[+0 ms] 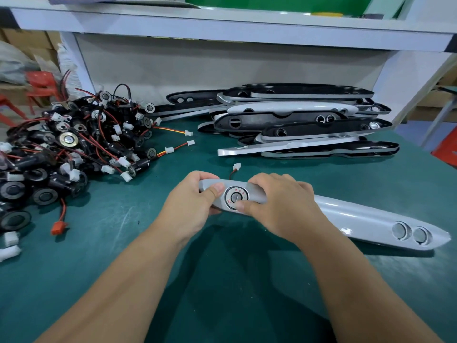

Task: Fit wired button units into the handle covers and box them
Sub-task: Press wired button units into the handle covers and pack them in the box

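A silver handle cover (346, 216) lies across the green table (123, 243), a round button unit (236, 197) seated in its left end. The left hand (195, 206) grips that end, thumb on top. The right hand (279, 204) curls over the cover, thumb pressing the button's rim. A white connector (237, 166) on its wire pokes out behind. Loose button units (71, 147) are heaped at left and stacked covers (301, 120) sit beyond.

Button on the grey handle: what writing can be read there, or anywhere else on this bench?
"ON": red letters, upside down from this view, on the face ring of the button unit seated in the handle cover.
Other tiny red marks on that ring: too small to read.
Elsewhere: no readable text.
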Demonstrator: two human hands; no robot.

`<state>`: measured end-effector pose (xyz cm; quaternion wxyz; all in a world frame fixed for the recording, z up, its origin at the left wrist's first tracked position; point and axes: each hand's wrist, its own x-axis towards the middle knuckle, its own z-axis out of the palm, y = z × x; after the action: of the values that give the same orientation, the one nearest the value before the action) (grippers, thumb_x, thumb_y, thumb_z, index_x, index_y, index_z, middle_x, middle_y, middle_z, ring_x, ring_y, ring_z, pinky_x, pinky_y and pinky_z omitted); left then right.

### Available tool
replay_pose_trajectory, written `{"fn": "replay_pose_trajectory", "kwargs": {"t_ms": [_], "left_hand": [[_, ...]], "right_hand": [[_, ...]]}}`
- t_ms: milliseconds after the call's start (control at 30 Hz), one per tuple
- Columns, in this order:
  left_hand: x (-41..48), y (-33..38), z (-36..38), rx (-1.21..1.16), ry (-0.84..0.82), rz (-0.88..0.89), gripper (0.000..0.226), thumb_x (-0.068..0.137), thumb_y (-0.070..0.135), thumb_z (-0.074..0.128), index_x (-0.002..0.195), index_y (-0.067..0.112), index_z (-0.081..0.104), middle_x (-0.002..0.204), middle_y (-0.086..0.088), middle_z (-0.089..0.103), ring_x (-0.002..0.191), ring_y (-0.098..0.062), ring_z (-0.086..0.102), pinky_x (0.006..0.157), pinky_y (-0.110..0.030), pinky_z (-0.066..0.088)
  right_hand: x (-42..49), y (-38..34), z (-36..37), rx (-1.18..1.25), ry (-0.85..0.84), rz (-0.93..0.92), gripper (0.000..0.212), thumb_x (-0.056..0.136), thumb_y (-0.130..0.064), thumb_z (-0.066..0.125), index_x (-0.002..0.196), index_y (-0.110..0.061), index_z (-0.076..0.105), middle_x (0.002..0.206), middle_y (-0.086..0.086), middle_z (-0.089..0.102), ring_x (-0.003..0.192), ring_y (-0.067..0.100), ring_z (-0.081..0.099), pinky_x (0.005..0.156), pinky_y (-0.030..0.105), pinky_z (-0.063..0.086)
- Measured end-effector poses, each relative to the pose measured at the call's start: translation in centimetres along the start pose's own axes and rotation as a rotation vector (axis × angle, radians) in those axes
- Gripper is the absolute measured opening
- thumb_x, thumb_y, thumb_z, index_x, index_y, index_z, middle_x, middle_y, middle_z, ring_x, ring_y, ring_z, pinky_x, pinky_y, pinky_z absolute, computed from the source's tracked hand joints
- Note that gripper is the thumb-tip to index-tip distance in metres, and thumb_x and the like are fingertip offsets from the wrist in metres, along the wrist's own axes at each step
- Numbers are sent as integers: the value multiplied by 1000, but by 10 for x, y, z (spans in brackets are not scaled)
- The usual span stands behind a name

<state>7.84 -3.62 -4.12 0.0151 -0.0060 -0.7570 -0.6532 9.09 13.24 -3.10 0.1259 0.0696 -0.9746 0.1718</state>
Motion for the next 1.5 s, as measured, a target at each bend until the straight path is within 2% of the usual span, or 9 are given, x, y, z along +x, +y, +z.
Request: {"fn": "replay_pose_trajectory", "kwargs": {"t_ms": [267,467,567,700,800,900,1000,1200,1500], "left_hand": [[1,-3,2,51,35,2,4,94,23,58,91,25,57,93,0,67,82,-22,69,84,-47,56],[3,-4,2,38,33,-3,4,95,22,58,92,24,57,95,-2,66,81,-17,69,82,-41,58],[5,-5,1,-2,2,-12,4,96,20,56,94,23,57,96,-3,65,80,-14,67,81,-35,59],[13,-7,-11,-19,-1,-53,4,96,17,57,96,21,57,98,-4,64,87,-20,65,87,-43,56],[16,-9,-19,-84,-47,-83,25,84,19,73,101,22,55,102,-10,61,87,-22,63,90,-44,54],[18,-11,-24,121,-19,-62,53,70,32,84,110,31,49,97,-4,58,86,-17,58,81,-33,48],[17,-12,-22,286,3,-33,55,74,38,80,115,37,42,87,5,56,78,-9,53,62,-24,36],[16,-8,-12,383,23,57,54,77,44,75,115,43,36,81,6,52,70,-6,51,54,-20,33],[19,-17,-16,351,4,39,48,80,38,75,117,39,44,92,4,58,79,-7,54,58,-17,37]], "right_hand": [[-1,-5,3,-14,27,26,36,79,-67,51,91,-34,46,91,-15,55,90,12,41,78,33,24],[0,-4,6,-33,49,22,41,80,-68,49,100,-33,51,93,-15,56,91,11,41,77,33,23],[-1,2,2,-77,10,-1,52,75,-74,46,112,-38,50,97,-17,53,98,11,42,84,33,27],[-5,28,-14,-173,-197,96,77,60,-82,55,125,-47,37,108,-15,50,113,14,44,97,45,28],[-10,59,-27,-243,-280,176,84,55,-80,61,127,-50,30,117,-14,47,118,16,42,98,48,30],[-23,92,-37,-278,-299,250,86,53,-83,59,126,-51,26,121,-16,45,121,15,42,97,46,32],[-37,119,-43,-288,-265,287,83,50,-88,53,120,-47,33,112,-19,48,113,13,47,90,40,34],[-46,135,-44,-289,-102,228,73,43,-93,44,89,-37,43,79,-22,51,74,9,47,67,34,34],[-51,145,-39,-202,-84,201,90,42,-93,41,117,-43,48,99,-23,49,94,10,46,85,36,35]]}}
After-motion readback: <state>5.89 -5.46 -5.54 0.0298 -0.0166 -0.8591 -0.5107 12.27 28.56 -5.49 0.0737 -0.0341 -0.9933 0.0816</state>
